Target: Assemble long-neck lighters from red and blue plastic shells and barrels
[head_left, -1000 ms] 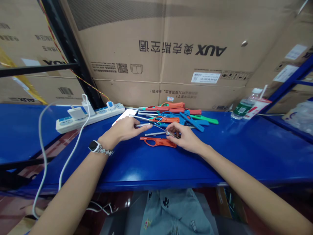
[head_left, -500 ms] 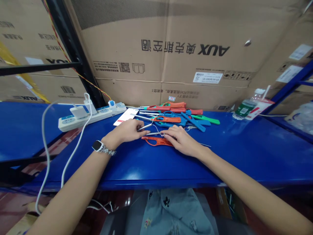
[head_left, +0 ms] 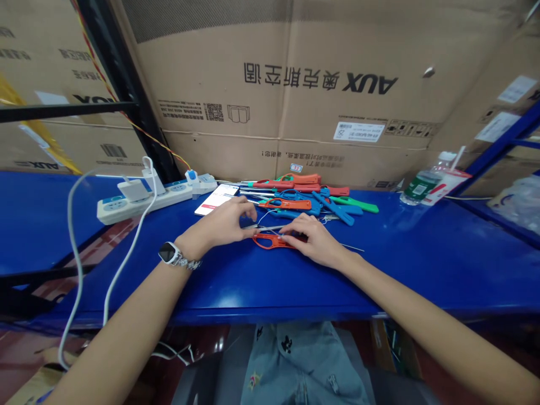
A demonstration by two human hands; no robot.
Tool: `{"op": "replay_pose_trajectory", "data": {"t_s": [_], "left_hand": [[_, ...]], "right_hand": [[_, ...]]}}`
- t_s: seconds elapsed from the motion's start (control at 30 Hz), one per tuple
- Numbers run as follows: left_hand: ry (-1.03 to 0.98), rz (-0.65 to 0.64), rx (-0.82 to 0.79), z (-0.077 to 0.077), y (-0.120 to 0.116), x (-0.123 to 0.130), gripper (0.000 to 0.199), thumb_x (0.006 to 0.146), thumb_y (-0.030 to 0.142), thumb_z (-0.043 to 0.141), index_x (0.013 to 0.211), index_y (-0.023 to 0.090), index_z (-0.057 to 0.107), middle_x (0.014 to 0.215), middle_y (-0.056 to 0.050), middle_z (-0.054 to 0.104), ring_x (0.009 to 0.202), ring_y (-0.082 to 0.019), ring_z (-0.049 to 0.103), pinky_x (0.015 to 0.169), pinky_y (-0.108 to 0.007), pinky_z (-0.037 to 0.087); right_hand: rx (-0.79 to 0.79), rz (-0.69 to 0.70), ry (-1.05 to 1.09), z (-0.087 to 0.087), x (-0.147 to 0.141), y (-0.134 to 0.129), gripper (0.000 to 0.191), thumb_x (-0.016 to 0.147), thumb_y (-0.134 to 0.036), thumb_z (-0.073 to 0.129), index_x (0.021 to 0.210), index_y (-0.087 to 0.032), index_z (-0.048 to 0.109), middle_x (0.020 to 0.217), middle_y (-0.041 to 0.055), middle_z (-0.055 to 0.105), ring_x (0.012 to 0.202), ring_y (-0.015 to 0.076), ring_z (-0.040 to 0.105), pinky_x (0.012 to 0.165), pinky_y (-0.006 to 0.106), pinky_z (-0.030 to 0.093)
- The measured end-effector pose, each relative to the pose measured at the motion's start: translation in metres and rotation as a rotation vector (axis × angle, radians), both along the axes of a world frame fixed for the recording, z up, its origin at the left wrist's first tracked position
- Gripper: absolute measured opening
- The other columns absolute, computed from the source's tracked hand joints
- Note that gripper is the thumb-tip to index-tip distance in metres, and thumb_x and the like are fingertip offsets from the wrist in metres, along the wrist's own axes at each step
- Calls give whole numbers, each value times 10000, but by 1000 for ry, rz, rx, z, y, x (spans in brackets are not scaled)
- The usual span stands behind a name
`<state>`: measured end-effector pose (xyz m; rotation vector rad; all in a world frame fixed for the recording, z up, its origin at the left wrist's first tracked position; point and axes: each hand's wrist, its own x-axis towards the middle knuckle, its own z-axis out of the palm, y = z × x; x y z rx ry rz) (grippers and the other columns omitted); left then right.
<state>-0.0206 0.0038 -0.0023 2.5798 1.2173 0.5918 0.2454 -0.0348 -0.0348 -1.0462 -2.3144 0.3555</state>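
Observation:
My left hand (head_left: 233, 223), wearing a watch on its wrist, pinches a thin metal tube (head_left: 270, 228) just above the table. My right hand (head_left: 310, 236) is closed at the tube's other end, its fingertips on a thin wire whose far part they hide. Under the right fingers lies an orange lighter casing (head_left: 266, 242) with a looped handle. Past the right hand a thin metal rod (head_left: 353, 247) sticks out. Directly behind both hands is a pile of long-necked lighters in red, orange, blue and green; an orange lighter (head_left: 291, 204) lies at its front.
A white phone-like slab (head_left: 213, 201) and a power strip (head_left: 169, 197) with plugs and cables are at left on the blue table (head_left: 270, 289). A bottle (head_left: 417, 188) and a cup (head_left: 441, 188) stand at right. Large cardboard boxes (head_left: 202, 67) rise behind.
The metal tube in my left hand has dropped from a tilt to nearly level, in line between both hands. The orange casing's visible end has shifted slightly right.

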Motion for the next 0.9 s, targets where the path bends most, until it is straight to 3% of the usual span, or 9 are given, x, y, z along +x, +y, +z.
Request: {"op": "replay_pose_trajectory", "data": {"t_s": [0.07, 0.17, 0.33, 0.47, 0.73, 0.9], "left_hand": [[-46, -60, 25, 0, -6, 7, 251, 806, 422, 766, 881, 194, 693, 986, -72, 656, 865, -213, 607, 785, -353, 480], [-51, -165, -89, -2, -13, 18, 269, 842, 468, 767, 879, 204, 733, 965, -53, 659, 828, -189, 623, 757, -330, 490], [-15, -243, -128, -10, -13, 25, 176, 896, 382, 731, 875, 217, 789, 947, -56, 694, 839, -186, 642, 777, -335, 491], [-6, -238, -136, -12, -10, 24, 168, 893, 341, 739, 812, 199, 780, 899, -56, 699, 798, -179, 631, 744, -327, 472], [-13, -228, -123, -11, -14, 28, 195, 918, 358, 704, 821, 195, 749, 878, -55, 697, 811, -184, 633, 747, -328, 478], [-126, -85, 91, -14, -6, 25, 166, 963, 331, 597, 955, 196, 693, 969, -76, 688, 976, -237, 630, 870, -386, 510]], "right_hand": [[38, 11, -51, 0, 0, -1, 190, 1034, -278, 608, 1151, -243, 755, 1038, 69, 733, 1022, 249, 603, 928, 426, 432], [99, 20, -149, 0, 3, -2, 263, 1047, -262, 566, 1234, -245, 751, 1117, 104, 696, 1064, 264, 587, 931, 440, 423], [109, 15, -210, 5, 9, -5, 290, 1019, -263, 612, 1288, -248, 719, 1145, 104, 693, 1070, 273, 582, 935, 446, 404], [138, 23, -252, 8, 12, -7, 206, 1025, -278, 622, 1165, -231, 766, 1070, 96, 722, 1038, 270, 583, 918, 438, 379], [186, 2, -280, 7, 13, -10, 193, 1032, -275, 619, 1139, -211, 767, 1046, 93, 727, 1000, 261, 598, 872, 417, 380], [231, -1, -254, 5, 11, -7, 155, 1026, -270, 627, 1061, -207, 764, 1025, 83, 760, 970, 252, 632, 860, 407, 382]]}}
